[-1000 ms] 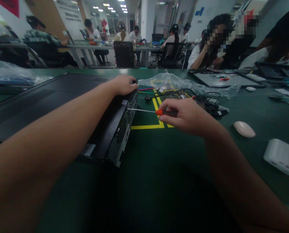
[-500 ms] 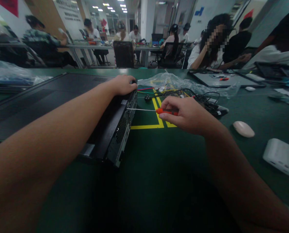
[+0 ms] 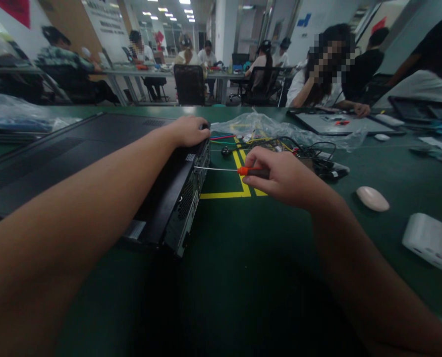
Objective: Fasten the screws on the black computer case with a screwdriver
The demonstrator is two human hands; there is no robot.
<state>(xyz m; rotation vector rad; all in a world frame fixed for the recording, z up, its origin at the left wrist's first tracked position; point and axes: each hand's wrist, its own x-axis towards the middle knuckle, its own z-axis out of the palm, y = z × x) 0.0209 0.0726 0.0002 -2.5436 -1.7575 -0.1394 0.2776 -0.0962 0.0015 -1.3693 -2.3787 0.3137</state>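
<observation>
A black desktop computer case (image 3: 98,134) lies flat on the green bench, its metal rear panel facing right. My left hand (image 3: 189,132) is closed over the top at the far right corner of the case, with some fingers hidden behind the edge. In my right hand (image 3: 284,173) is a screwdriver (image 3: 255,172) with an orange and black handle, gripped between thumb and fingers. Its long thin shaft points left, level, and the tip meets the rear panel near the top edge. Whether the tip sits in a screw is too small to tell.
Behind the hands lie a tangle of cables (image 3: 299,148) and clear plastic wrap (image 3: 258,124). To the right are a white computer mouse (image 3: 372,198) and a white boxy block (image 3: 431,241). Several people sit at tables beyond the bench (image 3: 250,297).
The screwdriver handle has turned in my right fingers, now showing its black side where orange showed. My left hand and the case stay put. A co-worker's hand now reaches onto the panel across the bench.
</observation>
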